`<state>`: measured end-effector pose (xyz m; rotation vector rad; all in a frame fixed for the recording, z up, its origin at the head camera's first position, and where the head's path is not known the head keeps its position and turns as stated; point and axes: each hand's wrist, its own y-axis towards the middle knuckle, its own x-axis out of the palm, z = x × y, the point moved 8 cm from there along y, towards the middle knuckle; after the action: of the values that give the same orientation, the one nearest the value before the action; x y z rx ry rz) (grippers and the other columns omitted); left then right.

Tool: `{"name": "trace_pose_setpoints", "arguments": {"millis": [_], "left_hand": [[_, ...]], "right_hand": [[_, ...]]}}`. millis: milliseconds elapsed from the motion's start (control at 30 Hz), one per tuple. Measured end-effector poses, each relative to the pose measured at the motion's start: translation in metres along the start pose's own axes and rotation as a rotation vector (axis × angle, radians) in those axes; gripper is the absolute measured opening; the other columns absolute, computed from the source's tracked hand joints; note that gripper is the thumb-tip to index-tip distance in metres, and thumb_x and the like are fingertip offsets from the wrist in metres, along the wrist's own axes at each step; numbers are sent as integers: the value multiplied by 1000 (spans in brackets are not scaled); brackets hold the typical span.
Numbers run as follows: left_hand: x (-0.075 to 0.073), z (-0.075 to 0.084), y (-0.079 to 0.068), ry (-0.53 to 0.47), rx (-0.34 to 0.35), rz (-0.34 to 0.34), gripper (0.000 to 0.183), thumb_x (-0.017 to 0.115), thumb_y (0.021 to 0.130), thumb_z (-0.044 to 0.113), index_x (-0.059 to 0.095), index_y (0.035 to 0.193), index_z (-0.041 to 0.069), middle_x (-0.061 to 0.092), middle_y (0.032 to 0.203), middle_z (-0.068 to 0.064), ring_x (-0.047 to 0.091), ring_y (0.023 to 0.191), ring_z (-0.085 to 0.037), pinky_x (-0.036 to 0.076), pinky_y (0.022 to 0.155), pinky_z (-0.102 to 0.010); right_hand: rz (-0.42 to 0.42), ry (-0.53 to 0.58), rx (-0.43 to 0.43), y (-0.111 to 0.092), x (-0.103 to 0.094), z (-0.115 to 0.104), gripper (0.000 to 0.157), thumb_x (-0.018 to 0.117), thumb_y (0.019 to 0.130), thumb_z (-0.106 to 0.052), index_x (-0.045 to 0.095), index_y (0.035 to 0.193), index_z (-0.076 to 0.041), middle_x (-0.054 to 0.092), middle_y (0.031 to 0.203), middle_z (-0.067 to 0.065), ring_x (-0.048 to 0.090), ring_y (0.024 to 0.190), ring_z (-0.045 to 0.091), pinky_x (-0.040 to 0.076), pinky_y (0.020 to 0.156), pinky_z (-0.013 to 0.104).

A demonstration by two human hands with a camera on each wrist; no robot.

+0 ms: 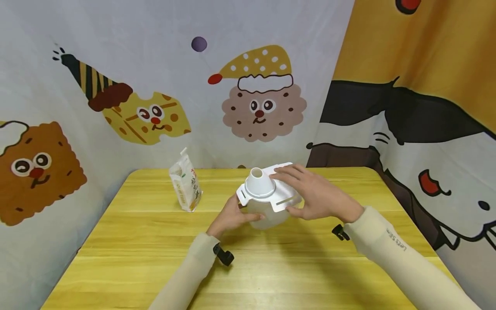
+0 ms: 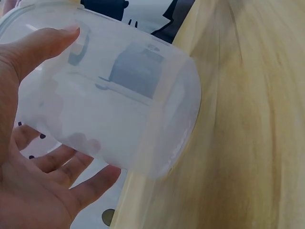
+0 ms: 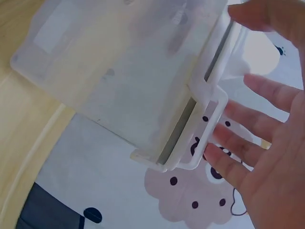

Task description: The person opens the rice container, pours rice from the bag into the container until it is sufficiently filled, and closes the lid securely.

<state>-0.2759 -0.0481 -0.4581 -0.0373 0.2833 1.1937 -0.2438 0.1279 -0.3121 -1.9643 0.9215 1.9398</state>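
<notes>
A translucent plastic container (image 1: pixel 267 219) with a white lid (image 1: pixel 284 191) stands tilted over the middle of the table. The lid carries a cone-shaped spout (image 1: pixel 260 183) and has slotted tabs at its edge. My left hand (image 1: pixel 234 215) grips the container's side, thumb across the near face and fingers behind, as the left wrist view shows. My right hand (image 1: pixel 314 191) rests on the lid with fingers spread and fairly straight, its thumb (image 3: pixel 252 16) at the rim. The container's base (image 2: pixel 183 124) is right at the tabletop in the left wrist view.
A white printed packet (image 1: pixel 186 183) stands upright at the back left of the wooden table (image 1: pixel 135 249). Behind the table hangs a curtain (image 1: pixel 155 34) with cartoon biscuits, and more patterned cloth (image 1: pixel 445 181) hangs on the right.
</notes>
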Motion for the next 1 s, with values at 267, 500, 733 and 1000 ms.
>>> {"name": "trace_pose_setpoints", "arguments": {"millis": [267,500,733,1000], "left_hand": [[-1,5,-7,-16,-4,58,90,95,73,23,44,148,25,56,142,2,54,132,-23,44,115,-56],[3,13,-14,-10,1,160,85,92,77,30,46,149,28,56,143,6,52,133,-19,45,114,-55],[1,12,-14,-13,-18,183,79,91,79,30,49,146,31,58,140,8,54,131,-17,48,112,-49],[-4,4,-6,-121,-28,81,74,88,82,21,51,145,28,56,143,4,53,135,-22,50,112,-47]], "right_hand": [[23,116,77,-2,0,22,71,79,89,-42,53,147,-12,51,153,8,45,139,29,46,114,53],[23,160,132,-6,5,39,68,80,88,-45,56,144,-16,55,149,3,45,139,26,44,115,53],[59,159,120,-6,4,38,66,81,86,-46,59,141,-17,61,143,0,49,133,24,46,112,51],[140,61,140,-8,2,26,63,81,84,-50,65,133,-14,66,131,4,53,118,25,48,98,48]]}}
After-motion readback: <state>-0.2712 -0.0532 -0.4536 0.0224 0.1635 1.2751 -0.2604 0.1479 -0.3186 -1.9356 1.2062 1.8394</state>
